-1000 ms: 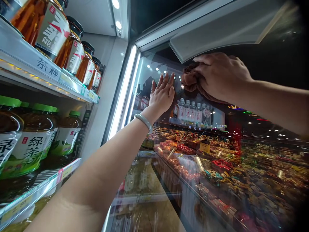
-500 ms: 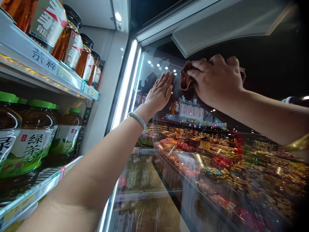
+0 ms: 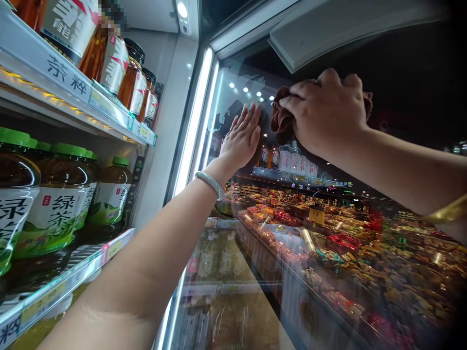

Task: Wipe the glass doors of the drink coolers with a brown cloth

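Dark-brown, crumpled fabric cloth (image 3: 280, 114) bunches in soft folds within your grasping right hand (image 3: 330, 112), against the clear, reflective glass door (image 3: 397, 92); your outstretched left hand (image 3: 241, 138) lies flat nearby.

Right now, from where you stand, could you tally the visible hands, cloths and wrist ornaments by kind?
Hands, left hand and right hand: 2
Brown cloth, under the right hand: 1
Pale bracelet: 1
Gold-coloured band: 1
Total: 5

The upper shelf (image 3: 69, 74) bears black-capped amber bottles (image 3: 139, 92); the lower shelf (image 3: 82, 271), green-capped bottles (image 3: 60, 204).
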Action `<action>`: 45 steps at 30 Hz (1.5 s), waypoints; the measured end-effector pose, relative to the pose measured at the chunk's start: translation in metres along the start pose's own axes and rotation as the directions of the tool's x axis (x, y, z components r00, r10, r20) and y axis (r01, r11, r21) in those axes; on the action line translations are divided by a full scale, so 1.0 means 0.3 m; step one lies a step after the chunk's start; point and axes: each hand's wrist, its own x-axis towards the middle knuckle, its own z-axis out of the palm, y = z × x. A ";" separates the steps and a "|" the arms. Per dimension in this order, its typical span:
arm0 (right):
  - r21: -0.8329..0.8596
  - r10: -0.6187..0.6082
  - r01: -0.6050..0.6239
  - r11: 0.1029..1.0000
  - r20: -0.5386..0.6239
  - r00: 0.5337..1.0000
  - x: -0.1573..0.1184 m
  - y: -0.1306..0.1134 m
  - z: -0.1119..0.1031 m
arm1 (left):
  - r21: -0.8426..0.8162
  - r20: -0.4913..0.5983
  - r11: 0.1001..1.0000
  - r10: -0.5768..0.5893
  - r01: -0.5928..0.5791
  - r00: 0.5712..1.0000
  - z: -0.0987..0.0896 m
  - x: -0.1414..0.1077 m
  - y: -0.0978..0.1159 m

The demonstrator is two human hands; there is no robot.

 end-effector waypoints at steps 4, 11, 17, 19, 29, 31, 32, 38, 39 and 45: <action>0.068 -0.150 0.145 0.987 0.074 0.986 -0.036 -0.085 0.010 | -0.004 -0.025 1.000 -0.003 0.003 1.000 0.012 -0.007 -0.007; 0.144 -0.034 0.032 0.989 0.012 0.999 0.049 -0.035 0.033 | -0.014 -0.024 0.996 -0.091 0.090 0.996 0.009 -0.033 0.008; 0.131 -0.065 0.057 0.990 0.057 0.996 -0.085 -0.126 0.001 | -0.050 0.022 0.988 -0.148 0.149 0.989 0.007 -0.155 0.028; 0.156 -0.128 0.110 0.982 0.109 0.986 -0.110 -0.170 0.000 | -0.037 0.032 0.986 -0.164 0.165 0.986 0.006 -0.184 0.034; 0.192 -0.004 -0.014 0.981 0.096 0.995 -0.106 -0.050 -0.050 | -0.010 0.052 0.979 -0.204 0.205 0.977 -0.017 -0.250 0.070; 0.195 -0.007 -0.016 0.981 0.116 0.993 -0.169 -0.084 -0.063 | 0.005 0.058 0.972 -0.233 0.233 0.971 -0.014 -0.269 0.081; 0.193 -0.029 0.005 0.981 0.121 0.992 -0.195 -0.112 -0.065 | 0.008 0.062 0.970 -0.244 0.244 0.968 -0.011 -0.279 0.086; 0.253 -0.173 0.131 0.959 0.154 0.973 -0.181 -0.211 -0.029 | -0.047 0.060 0.966 -0.252 0.255 0.966 0.004 -0.352 0.113; 0.249 -0.148 0.109 0.962 0.145 0.978 -0.170 -0.200 -0.027 | -0.052 0.056 0.967 -0.248 0.251 0.967 0.003 -0.368 0.119; 0.228 -0.042 0.007 0.974 0.146 0.988 -0.248 -0.192 -0.054 | -0.036 0.071 0.970 -0.239 0.242 0.969 -0.001 -0.450 0.147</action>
